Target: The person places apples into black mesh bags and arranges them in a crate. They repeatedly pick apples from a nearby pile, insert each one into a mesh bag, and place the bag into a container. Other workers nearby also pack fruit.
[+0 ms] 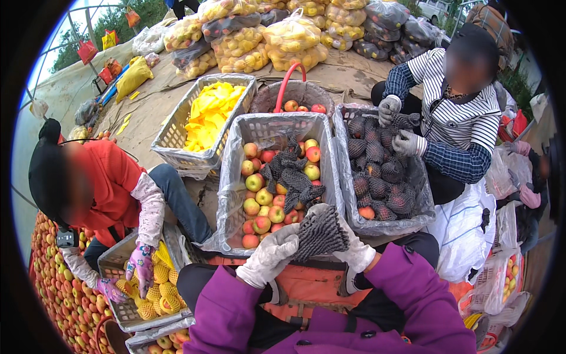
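Note:
Between my gloved hands is a black foam fruit net (319, 233), held above the near rim of the middle crate. My left hand (268, 258) pinches its left side. My right hand (354, 243) is closed around its right side, with some fingers hidden behind the net. Whether fruit is inside it, I cannot tell. Just beyond, the lined middle crate (230, 159) holds loose red and green apples (264, 223) with a heap of empty black nets (290, 174) on top.
To the right, a crate (383, 227) holds apples in black nets; a co-worker's gloved hands (408, 143) are over it. At left, another co-worker's hands (140, 268) reach into a crate of yellow-netted apples (167, 292). Yellow nets fill a far crate (171, 154), near a red-handled basket (282, 88).

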The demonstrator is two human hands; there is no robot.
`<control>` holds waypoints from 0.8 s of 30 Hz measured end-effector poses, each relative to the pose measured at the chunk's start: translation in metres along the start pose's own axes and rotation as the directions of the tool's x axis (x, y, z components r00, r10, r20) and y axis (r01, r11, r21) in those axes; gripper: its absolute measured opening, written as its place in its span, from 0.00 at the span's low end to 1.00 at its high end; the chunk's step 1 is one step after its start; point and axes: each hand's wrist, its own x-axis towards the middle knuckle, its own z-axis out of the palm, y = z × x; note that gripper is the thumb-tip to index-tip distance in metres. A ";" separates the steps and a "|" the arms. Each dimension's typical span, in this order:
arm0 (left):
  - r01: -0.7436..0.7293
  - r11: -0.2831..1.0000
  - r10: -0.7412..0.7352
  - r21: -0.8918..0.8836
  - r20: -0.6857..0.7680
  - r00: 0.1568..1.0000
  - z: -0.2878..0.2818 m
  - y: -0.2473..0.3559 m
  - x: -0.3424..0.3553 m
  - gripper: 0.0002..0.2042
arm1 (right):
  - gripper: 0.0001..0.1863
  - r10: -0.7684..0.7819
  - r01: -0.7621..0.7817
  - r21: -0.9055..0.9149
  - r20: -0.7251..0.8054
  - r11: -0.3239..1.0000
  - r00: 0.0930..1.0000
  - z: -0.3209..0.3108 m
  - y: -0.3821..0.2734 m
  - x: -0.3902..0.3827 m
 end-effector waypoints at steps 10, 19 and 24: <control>0.142 0.953 -0.216 0.266 0.273 0.937 0.002 0.023 -0.016 0.28 | 0.10 -0.083 0.124 -0.359 0.129 0.925 0.988 -0.008 0.015 0.007; 0.184 0.928 -0.297 0.325 0.341 0.892 0.008 0.022 -0.018 0.22 | 0.07 -0.017 0.025 -0.062 0.129 0.998 0.991 0.020 -0.017 0.004; 0.063 0.961 -0.103 0.271 0.136 0.985 0.002 0.030 -0.016 0.27 | 0.07 0.048 -0.041 -0.171 0.035 0.984 0.998 0.028 -0.026 0.002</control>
